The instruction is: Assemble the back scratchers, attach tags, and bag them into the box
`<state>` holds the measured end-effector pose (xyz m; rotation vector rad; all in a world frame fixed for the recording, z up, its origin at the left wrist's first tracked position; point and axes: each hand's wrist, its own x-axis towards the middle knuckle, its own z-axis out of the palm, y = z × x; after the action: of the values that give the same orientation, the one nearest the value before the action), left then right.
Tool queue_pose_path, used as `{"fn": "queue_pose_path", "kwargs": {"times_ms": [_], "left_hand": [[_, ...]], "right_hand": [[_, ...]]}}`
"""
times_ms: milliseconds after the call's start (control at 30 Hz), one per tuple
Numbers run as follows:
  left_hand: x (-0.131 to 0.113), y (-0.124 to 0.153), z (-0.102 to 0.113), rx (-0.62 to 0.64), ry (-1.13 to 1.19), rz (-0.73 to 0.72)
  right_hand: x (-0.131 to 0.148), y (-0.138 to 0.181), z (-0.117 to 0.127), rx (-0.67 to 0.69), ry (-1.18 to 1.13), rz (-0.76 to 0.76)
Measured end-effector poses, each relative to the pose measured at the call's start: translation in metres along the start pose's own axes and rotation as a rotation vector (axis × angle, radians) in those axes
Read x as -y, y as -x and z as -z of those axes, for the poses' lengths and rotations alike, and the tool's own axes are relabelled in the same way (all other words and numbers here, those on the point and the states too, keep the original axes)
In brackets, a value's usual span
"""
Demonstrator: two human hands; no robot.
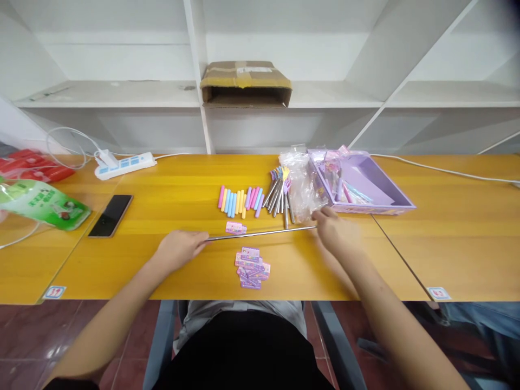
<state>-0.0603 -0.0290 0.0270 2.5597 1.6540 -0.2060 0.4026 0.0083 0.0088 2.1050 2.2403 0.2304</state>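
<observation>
A long thin metal telescopic rod [262, 233] stretches nearly level above the table between my two hands. My left hand [181, 248] is closed round its left end, and my right hand [333, 230] grips the right end, slightly blurred. Just beyond the rod lies a bunch of metal-shafted sticks with small coloured hand-shaped heads [279, 189]. Left of them sits a row of pastel tube-shaped pieces [239, 201]. One small printed card [236, 227] lies close behind the rod, and a loose pile of similar cards [251, 269] is nearer me.
Crumpled clear plastic bags [299, 187] lean against a purple box [392, 208] holding wrapped items. At left are a phone [111, 216], a green pouch [49, 206], a red package [36, 167] and a power strip [125, 165]. A cardboard box [246, 81] rests on the shelf.
</observation>
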Motion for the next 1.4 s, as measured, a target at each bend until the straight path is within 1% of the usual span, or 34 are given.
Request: {"fn": "queue_pose_path", "kwargs": {"times_ms": [33,100,133,200,267,400,467,600,733,867,1033,1167,1300,1400], "left_hand": [[0.013,0.007,0.000,0.002,0.005,0.036],[0.034,0.021,0.001,0.023,0.020,0.033],[0.041,0.028,0.001,0.036,0.028,0.015],[0.047,0.039,0.001,0.062,0.041,-0.044],[0.044,0.046,-0.001,0.070,0.044,-0.079],[0.038,0.050,-0.008,0.037,0.005,-0.057],[0.041,0.051,-0.011,0.001,-0.012,-0.045],[0.048,0.051,-0.015,-0.114,0.004,-0.038],[0.050,0.047,-0.017,-0.171,-0.003,-0.032],[0.052,0.042,-0.017,-0.156,-0.004,-0.067],[0.055,0.039,-0.016,-0.115,0.054,-0.047],[0.053,0.037,-0.018,-0.093,0.035,-0.046],[0.041,0.030,-0.021,-0.061,0.011,-0.074],[0.022,0.021,-0.020,-0.020,-0.027,-0.107]], "right_hand": [[-0.022,0.000,-0.010,-0.023,-0.008,-0.031],[-0.062,0.003,-0.029,-0.066,-0.010,-0.057],[-0.078,0.005,-0.037,-0.084,-0.002,-0.078],[-0.101,0.011,-0.048,-0.129,0.018,-0.087],[-0.111,0.018,-0.054,-0.148,0.010,-0.082],[-0.110,0.026,-0.055,-0.123,-0.050,-0.085],[-0.109,0.026,-0.055,-0.108,-0.065,-0.095],[-0.111,0.023,-0.058,-0.092,-0.093,-0.128],[-0.110,0.019,-0.060,-0.018,-0.115,-0.153],[-0.106,0.015,-0.061,0.021,-0.128,-0.154],[-0.106,0.017,-0.065,0.017,-0.126,-0.174],[-0.103,0.023,-0.066,-0.006,-0.112,-0.156],[-0.090,0.025,-0.060,-0.001,-0.097,-0.092],[-0.068,0.024,-0.049,0.048,-0.080,-0.066]]}}
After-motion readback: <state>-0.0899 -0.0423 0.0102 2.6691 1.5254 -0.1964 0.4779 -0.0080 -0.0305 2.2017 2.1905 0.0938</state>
